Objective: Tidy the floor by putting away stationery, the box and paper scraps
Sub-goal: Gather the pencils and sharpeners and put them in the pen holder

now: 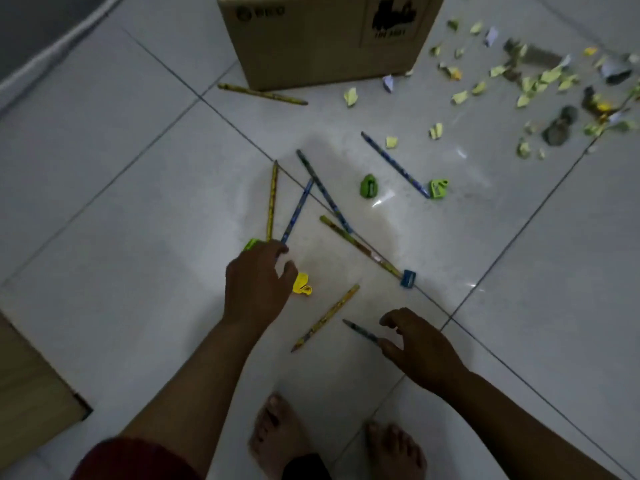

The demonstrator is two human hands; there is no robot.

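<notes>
Several yellow and blue pencils lie scattered on the white tiled floor. My left hand (258, 282) is spread over the near ends of a yellow pencil (272, 200) and a blue pencil (298, 211), fingertips touching them, holding nothing. A yellow sharpener (302, 284) lies by its thumb and a green sharpener (251, 244) peeks out beyond its fingers. My right hand (419, 344) is low, fingers apart, thumb at the end of a short blue pencil (362, 332). The cardboard box (329, 39) stands at the back. Yellow paper scraps (519, 81) litter the far right.
Two green sharpeners (369, 186) (438, 188) and a blue sharpener (408, 278) lie among the other pencils. Another yellow pencil (263, 94) rests against the box's base. A flat cardboard sheet (31, 393) is at the lower left. My bare feet (277, 434) stand at the bottom.
</notes>
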